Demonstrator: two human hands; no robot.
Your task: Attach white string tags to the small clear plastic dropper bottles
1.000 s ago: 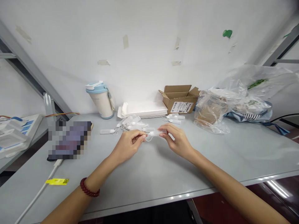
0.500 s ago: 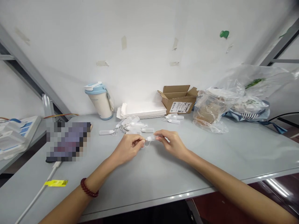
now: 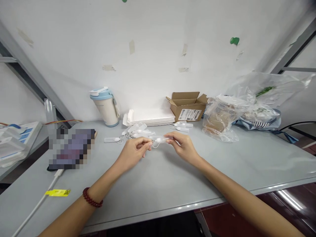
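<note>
A small clear plastic dropper bottle (image 3: 160,140) with a thin loop tether is held just above the grey table (image 3: 153,184). My right hand (image 3: 182,147) pinches the bottle's body. My left hand (image 3: 134,152), with a red bead bracelet on its wrist, pinches the bottle's tip or cap end; the fingers hide which. A pile of several similar small clear bottles (image 3: 137,131) lies just behind my hands. A few more of these bottles (image 3: 182,126) lie further right near the cardboard box.
At the back stand a beige tumbler with a blue lid (image 3: 106,106), a stack of white padded envelopes (image 3: 150,116), an open cardboard box (image 3: 188,106) and clear plastic bags (image 3: 244,108). At left lie a blurred phone (image 3: 70,148), its white cable with a yellow tag (image 3: 57,192).
Both hands rose slightly and shifted a little away from me with the bottle. The view tilted a bit. The grip on the bottle looks unchanged.
</note>
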